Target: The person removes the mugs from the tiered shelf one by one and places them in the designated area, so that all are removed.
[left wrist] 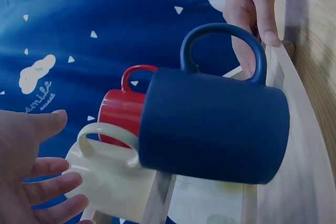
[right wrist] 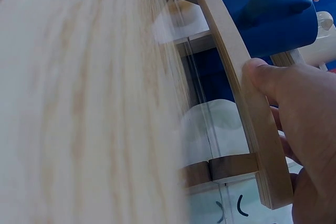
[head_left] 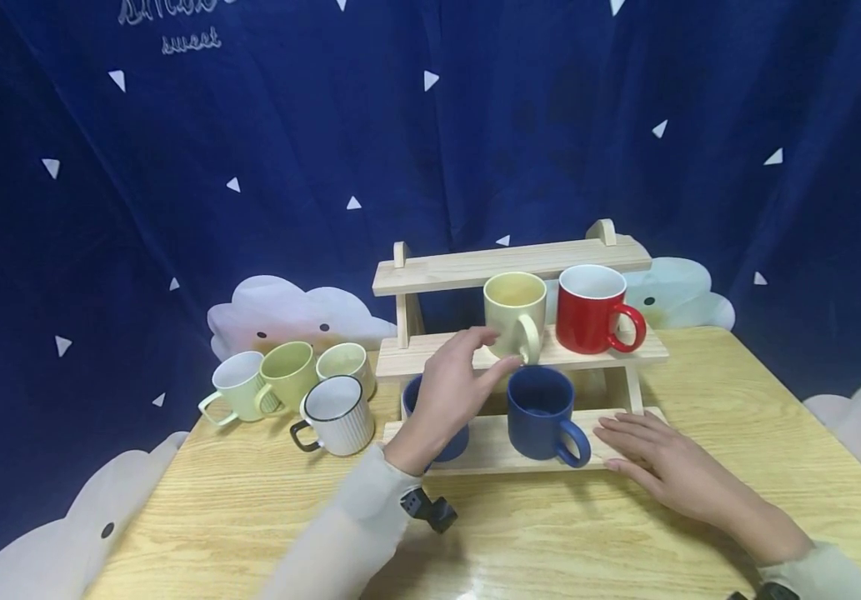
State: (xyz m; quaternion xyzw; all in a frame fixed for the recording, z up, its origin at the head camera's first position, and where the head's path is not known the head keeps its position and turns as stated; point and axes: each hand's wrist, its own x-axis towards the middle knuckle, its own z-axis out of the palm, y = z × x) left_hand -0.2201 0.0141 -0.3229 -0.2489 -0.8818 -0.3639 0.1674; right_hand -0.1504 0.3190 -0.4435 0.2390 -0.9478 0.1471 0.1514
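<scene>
My left hand (head_left: 454, 392) is at the cream mug (head_left: 514, 302) on the rack's middle shelf, thumb and fingers spread apart near its handle. In the left wrist view the fingers (left wrist: 55, 188) are beside this mug, not wrapped round it; contact is unclear. My right hand (head_left: 673, 467) rests on the right end of the wooden rack's (head_left: 475, 458) bottom shelf, fingers extended over the board and thumb against its front edge. Beside the cream mug stands a red mug (head_left: 588, 312). A blue mug (head_left: 538, 417) is on the bottom shelf. My left arm partly hides another blue mug (head_left: 453, 446).
Left of the rack, on the wooden table (head_left: 235, 517), stand a white ribbed mug (head_left: 340, 425) with a black rim, a green mug (head_left: 289, 373), a pale green mug (head_left: 346, 364) and a pale mint mug (head_left: 238, 379). A dark blue curtain (head_left: 287, 125) hangs behind.
</scene>
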